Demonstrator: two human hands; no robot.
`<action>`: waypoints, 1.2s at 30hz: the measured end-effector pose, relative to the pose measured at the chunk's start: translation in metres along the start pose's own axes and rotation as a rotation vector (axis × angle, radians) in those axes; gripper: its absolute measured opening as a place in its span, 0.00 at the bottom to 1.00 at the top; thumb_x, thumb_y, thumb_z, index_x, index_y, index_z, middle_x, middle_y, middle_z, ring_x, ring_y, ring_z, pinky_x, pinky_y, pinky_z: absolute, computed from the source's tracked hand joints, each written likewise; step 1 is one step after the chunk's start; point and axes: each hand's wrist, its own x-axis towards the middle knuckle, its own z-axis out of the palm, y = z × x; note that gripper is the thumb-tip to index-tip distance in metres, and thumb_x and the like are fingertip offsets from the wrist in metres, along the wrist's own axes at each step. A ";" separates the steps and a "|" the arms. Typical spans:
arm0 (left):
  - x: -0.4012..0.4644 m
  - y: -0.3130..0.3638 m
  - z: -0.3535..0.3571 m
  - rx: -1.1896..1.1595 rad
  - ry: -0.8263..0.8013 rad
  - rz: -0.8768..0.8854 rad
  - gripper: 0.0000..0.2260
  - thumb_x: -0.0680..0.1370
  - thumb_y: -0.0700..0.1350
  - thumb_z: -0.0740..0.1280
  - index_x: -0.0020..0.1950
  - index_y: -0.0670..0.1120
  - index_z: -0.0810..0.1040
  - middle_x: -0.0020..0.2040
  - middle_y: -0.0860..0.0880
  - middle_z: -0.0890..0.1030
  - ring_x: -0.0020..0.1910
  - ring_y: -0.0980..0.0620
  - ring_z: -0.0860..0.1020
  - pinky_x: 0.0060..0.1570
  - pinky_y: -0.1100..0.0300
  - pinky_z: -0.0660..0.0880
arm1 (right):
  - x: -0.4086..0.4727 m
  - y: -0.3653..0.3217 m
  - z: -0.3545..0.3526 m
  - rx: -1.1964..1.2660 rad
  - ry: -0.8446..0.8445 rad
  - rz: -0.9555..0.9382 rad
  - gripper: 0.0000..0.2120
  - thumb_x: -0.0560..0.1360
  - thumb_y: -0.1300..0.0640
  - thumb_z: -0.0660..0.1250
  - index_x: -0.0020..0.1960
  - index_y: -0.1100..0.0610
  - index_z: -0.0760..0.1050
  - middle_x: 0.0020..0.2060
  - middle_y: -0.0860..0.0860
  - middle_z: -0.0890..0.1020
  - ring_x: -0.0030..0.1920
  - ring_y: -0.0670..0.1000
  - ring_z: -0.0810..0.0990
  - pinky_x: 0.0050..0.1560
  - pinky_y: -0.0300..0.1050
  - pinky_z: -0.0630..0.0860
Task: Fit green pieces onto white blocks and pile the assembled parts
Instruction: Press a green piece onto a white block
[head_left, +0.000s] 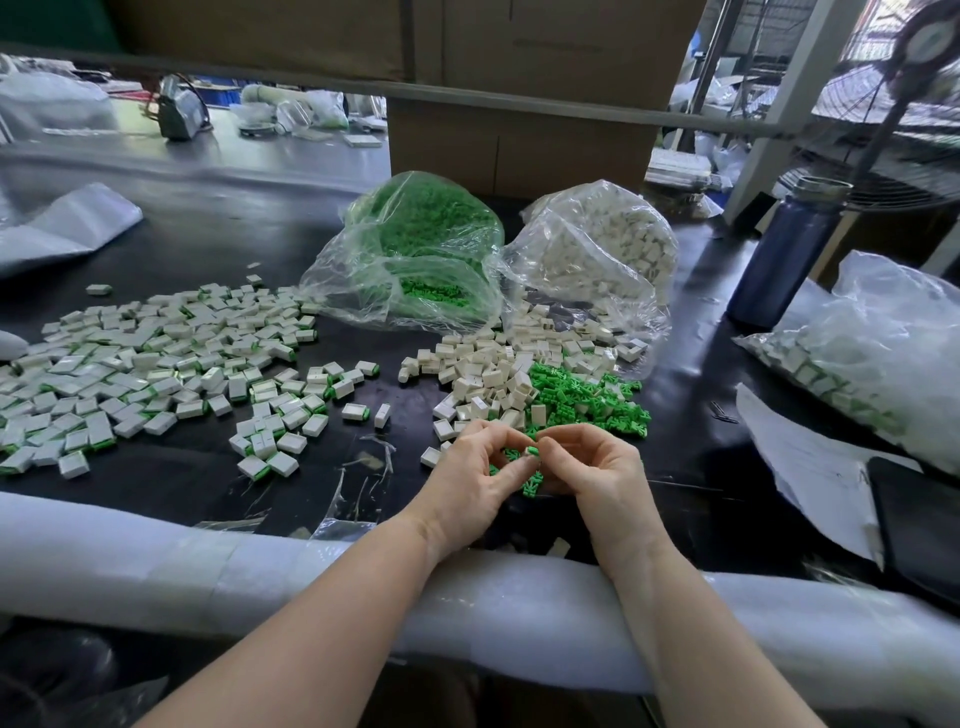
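**Both hands meet over one green piece**

Near the tabletop's front edge, the left hand and right hand curl their fingers around a green piece. Loose white blocks lie just beyond; assembled parts spread leftward.

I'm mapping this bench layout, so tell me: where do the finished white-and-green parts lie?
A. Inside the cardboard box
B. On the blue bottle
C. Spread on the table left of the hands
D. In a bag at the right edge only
C: the finished parts, white blocks with green edges, lie spread over the dark table, left of the left hand and right hand.
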 end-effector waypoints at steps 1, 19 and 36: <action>0.000 0.000 0.000 0.010 0.002 -0.007 0.06 0.76 0.45 0.67 0.51 0.45 0.78 0.52 0.44 0.74 0.51 0.44 0.75 0.51 0.65 0.71 | -0.001 0.000 -0.001 -0.013 0.002 -0.015 0.01 0.72 0.65 0.70 0.42 0.62 0.79 0.32 0.52 0.82 0.34 0.47 0.79 0.32 0.39 0.77; 0.000 -0.001 -0.003 -0.366 0.237 -0.065 0.06 0.75 0.35 0.67 0.50 0.42 0.78 0.39 0.46 0.80 0.34 0.56 0.79 0.37 0.66 0.77 | 0.001 0.002 -0.001 -0.207 0.080 -0.099 0.06 0.71 0.64 0.71 0.37 0.57 0.79 0.31 0.50 0.80 0.33 0.46 0.76 0.37 0.37 0.75; 0.006 -0.018 -0.018 0.139 0.697 -0.399 0.18 0.78 0.34 0.60 0.68 0.36 0.68 0.70 0.42 0.61 0.59 0.45 0.71 0.50 0.73 0.57 | 0.001 0.002 0.000 -0.313 0.044 -0.079 0.08 0.71 0.63 0.71 0.35 0.55 0.78 0.28 0.48 0.78 0.28 0.42 0.72 0.32 0.33 0.71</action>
